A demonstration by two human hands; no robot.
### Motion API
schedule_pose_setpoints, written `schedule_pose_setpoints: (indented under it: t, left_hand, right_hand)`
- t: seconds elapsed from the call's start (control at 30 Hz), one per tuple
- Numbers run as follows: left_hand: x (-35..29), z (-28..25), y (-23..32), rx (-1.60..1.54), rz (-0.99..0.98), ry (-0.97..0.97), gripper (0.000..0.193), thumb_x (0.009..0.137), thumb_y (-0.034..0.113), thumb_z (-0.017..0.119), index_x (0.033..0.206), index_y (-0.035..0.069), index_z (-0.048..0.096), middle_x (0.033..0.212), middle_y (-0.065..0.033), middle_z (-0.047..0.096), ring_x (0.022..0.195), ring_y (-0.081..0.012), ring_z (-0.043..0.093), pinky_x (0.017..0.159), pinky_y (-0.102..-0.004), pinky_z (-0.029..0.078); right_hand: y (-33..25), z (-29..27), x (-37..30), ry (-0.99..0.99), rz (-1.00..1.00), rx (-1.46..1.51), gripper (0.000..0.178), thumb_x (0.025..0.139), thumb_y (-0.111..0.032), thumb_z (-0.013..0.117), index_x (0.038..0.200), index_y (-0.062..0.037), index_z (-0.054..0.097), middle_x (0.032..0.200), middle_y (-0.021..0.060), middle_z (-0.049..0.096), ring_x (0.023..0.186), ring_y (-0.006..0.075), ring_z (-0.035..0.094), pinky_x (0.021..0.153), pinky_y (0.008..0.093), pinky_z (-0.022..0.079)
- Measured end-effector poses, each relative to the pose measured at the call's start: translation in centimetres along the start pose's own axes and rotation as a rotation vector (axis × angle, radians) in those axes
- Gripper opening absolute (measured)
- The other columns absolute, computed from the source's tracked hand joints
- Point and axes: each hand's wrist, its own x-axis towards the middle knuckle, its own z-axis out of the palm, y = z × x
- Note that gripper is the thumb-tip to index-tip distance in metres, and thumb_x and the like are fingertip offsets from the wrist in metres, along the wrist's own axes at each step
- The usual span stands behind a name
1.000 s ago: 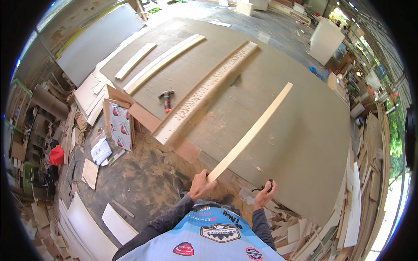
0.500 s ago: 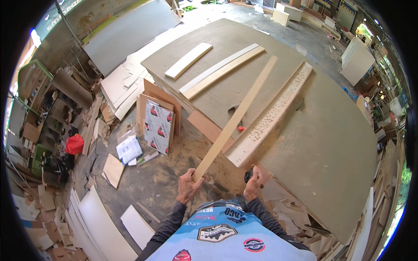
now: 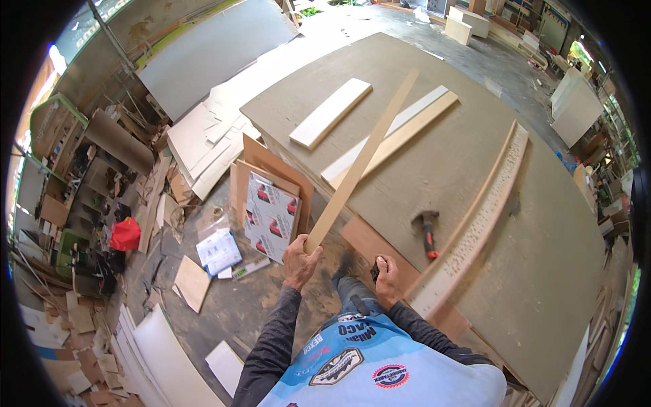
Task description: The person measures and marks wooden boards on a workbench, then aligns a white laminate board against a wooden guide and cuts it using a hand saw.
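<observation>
My left hand is closed round the near end of a long, thin wooden strip. The strip slants up and away over the table, passing across a white board and a pale wooden board lying side by side. In my closed right hand is a small black object, mostly covered by the fingers; it looks like a tape measure. A hammer with a red and black handle lies on the table beyond that hand. Beside it rests a long board covered in small dark marks.
The large table takes up the right side. Another short white board lies at its far left. Panels, one with grey printed wrapping, lean against the table's left side. Papers and offcuts litter the floor at left.
My view and body have turned left. The strip in my left hand has swung from near the marked board to over the boards at left, uncovering the hammer. Both hands keep their hold.
</observation>
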Motion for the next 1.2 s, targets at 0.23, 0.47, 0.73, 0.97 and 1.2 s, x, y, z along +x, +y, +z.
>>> schedule_pose_setpoints:
  t: [0.23, 0.47, 0.73, 0.97, 1.2]
  left_hand:
    - [12.8, 1.6, -3.8, 0.023, 0.023, -0.139, 0.039, 0.076, 0.029, 0.075, 0.102, 0.001, 0.066, 0.089, -0.0205, 0.069, 0.082, -0.0363, 0.068, 0.075, -0.043, 0.052]
    - [23.3, 7.0, -3.5, -0.013, 0.128, -0.215, 0.039, 0.08, 0.031, 0.073, 0.1, -0.001, 0.066, 0.091, -0.0211, 0.068, 0.084, -0.0368, 0.067, 0.077, -0.0445, 0.051]
    - [31.0, 15.6, -3.2, 0.197, 0.297, -0.313, 0.044, 0.086, 0.035, 0.068, 0.111, -0.001, 0.06, 0.107, -0.0213, 0.052, 0.105, -0.0393, 0.052, 0.091, -0.0484, 0.043]
    - [31.0, 16.1, -2.5, 0.285, 0.443, -0.48, 0.096, 0.083, 0.054, 0.065, 0.139, -0.016, 0.032, 0.126, -0.0265, 0.046, 0.12, -0.0412, 0.044, 0.102, -0.0501, 0.036]
    - [33.9, 13.1, 1.3, 0.27, 0.403, -0.805, 0.12, 0.053, 0.053, 0.091, 0.135, -0.013, 0.033, 0.118, -0.026, 0.05, 0.113, -0.04, 0.049, 0.098, -0.0441, 0.043]
  right_hand:
    - [0.6, 10.5, 11.3, 0.113, 0.108, 0.104, 0.034, 0.098, -0.029, 0.055, 0.103, 0.0029, 0.064, 0.103, 0.0141, 0.065, 0.095, 0.0252, 0.061, 0.088, 0.035, 0.047]
    - [-0.2, 13.7, 21.2, 0.408, 0.165, -0.082, 0.038, 0.096, -0.033, 0.058, 0.104, 0.0033, 0.065, 0.097, 0.0156, 0.068, 0.093, 0.027, 0.063, 0.085, 0.0363, 0.048]
    - [-1.0, 14.9, 26.7, 0.559, 0.209, -0.281, 0.037, 0.094, -0.034, 0.059, 0.106, -0.0006, 0.066, 0.1, 0.0197, 0.069, 0.096, 0.0336, 0.066, 0.085, 0.0425, 0.05]
    - [0.7, 14.6, 29.0, 0.656, 0.319, -0.226, 0.033, 0.091, -0.028, 0.058, 0.103, 0.0015, 0.067, 0.087, 0.0114, 0.07, 0.082, 0.0246, 0.067, 0.076, 0.0355, 0.051]
    - [-0.5, 14.3, 30.2, 0.331, 0.421, 0.527, 0.019, 0.09, -0.022, 0.06, 0.092, -0.0064, 0.07, 0.078, -0.0035, 0.063, 0.07, 0.0084, 0.058, 0.067, 0.0273, 0.047]
